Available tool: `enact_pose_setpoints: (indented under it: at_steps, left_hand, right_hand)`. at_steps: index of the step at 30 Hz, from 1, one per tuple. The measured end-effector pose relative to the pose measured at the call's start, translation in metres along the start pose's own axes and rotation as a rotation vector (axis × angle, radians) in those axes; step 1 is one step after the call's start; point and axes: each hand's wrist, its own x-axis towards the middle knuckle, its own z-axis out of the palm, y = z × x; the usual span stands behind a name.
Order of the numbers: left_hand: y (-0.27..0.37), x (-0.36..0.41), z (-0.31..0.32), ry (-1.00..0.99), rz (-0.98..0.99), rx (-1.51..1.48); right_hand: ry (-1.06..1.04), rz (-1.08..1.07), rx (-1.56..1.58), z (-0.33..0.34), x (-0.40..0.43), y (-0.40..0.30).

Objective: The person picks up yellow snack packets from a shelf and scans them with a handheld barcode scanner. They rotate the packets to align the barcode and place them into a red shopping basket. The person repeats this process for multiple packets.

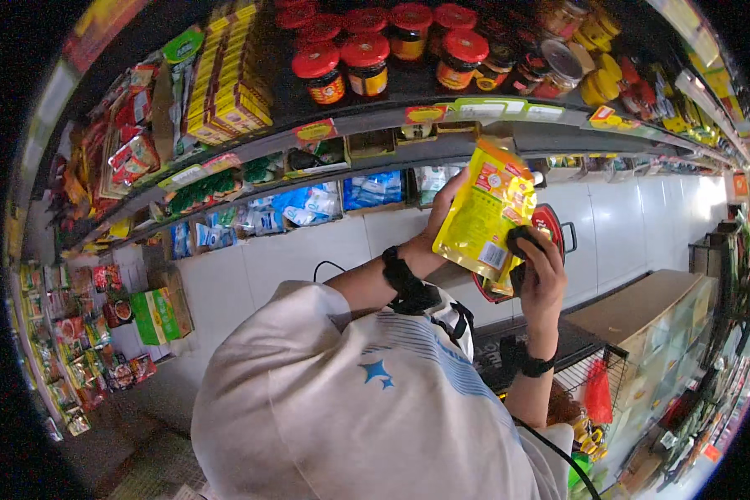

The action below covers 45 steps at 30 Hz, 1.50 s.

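Observation:
A yellow and orange foil pouch (484, 219) with printed panels and a barcode is held up in front of me. My left hand (447, 203) grips its left edge, the fingers mostly hidden behind it. At the pouch's lower right, my right hand (545, 269) has its fingers bent against the edge. A small black object (525, 242) sits at those fingertips; I cannot tell whether it is worn or held. More yellow foil (507, 282) shows under the pouch, perhaps a second one. Below is a red basket (559, 228) with a dark handle, partly covered by the pouch.
Shelving ahead carries red-lidded jars (365, 62), yellow boxes (231, 81) and, lower down, blue packets (375, 189). To the right are a large cardboard box (644, 300) and a black wire basket (612, 375). A green carton (156, 315) stands left. White tiles (287, 262) cover the floor.

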Motion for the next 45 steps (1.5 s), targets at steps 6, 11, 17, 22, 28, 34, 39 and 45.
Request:
enact_pose_setpoints:
  at_steps: [6,11,17,22,28,34,39,45]
  left_hand:
    - [-0.014,-0.001,-0.020,0.233,-0.205,0.293]
    - [-0.043,0.004,-0.018,-0.072,0.023,1.702]
    - [-0.050,0.016,-0.025,-0.200,-0.119,1.984]
    - [-0.065,0.041,-0.048,0.356,-0.323,1.536]
    - [-0.090,0.092,-0.048,0.244,-0.801,1.390]
    - [-0.111,0.138,-0.085,0.415,-0.622,1.286]
    - [-0.102,0.198,-0.138,0.441,-0.241,1.458]
    - [-0.033,0.259,-0.215,0.725,0.047,1.424]
  right_hand:
    - [-0.090,0.275,0.560,0.026,-0.041,0.036]
    - [-0.076,0.582,1.091,0.056,-0.069,0.060]
    - [-0.082,0.715,1.219,0.064,-0.110,0.104]
    - [-0.105,0.769,1.364,0.052,-0.149,0.133]
    - [0.067,0.719,1.311,0.036,-0.174,0.153]
    - [0.341,0.865,0.714,0.001,-0.183,0.188]
    - [0.307,1.029,0.774,-0.036,-0.219,0.217]
    - [0.275,1.169,0.665,-0.035,-0.262,0.237]
